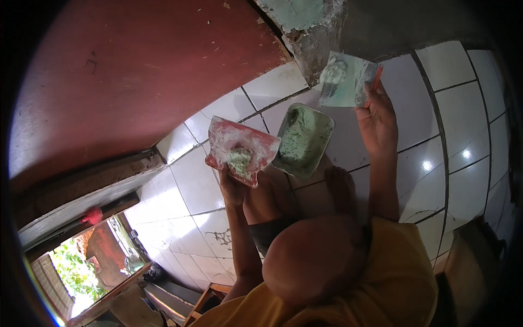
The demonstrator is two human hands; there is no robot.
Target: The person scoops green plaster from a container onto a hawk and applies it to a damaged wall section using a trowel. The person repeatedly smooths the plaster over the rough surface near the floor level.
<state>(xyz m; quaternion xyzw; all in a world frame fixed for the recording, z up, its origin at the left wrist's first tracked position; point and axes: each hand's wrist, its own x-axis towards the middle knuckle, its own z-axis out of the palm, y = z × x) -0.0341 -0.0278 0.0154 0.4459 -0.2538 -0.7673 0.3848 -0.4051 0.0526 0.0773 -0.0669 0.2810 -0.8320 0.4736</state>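
My left hand (pixel 233 189) is closed on the lower edge of a flat red putty board (pixel 229 133), smeared with white. A lump of pale green putty (pixel 239 159) sits on its face. Raised at the right, my right hand (pixel 377 120) grips a wide putty scraper (pixel 357 82) by its orange-red edge. More putty (pixel 334 72) clings to the far left part of its blade, which is close to the patched wall. Between both hands, a rectangular tub (pixel 330 126) holds pale green putty and stands on the tiles, apart from the scraper.
White floor tiles (pixel 468 120) spread around me. A red panel (pixel 152 65) fills the upper left, beside a rough wall corner patched with pale green (pixel 299 13). My bare foot (pixel 340 188) is near the tub. A bright opening (pixel 76 267) and a wooden frame (pixel 210 300) are at lower left.
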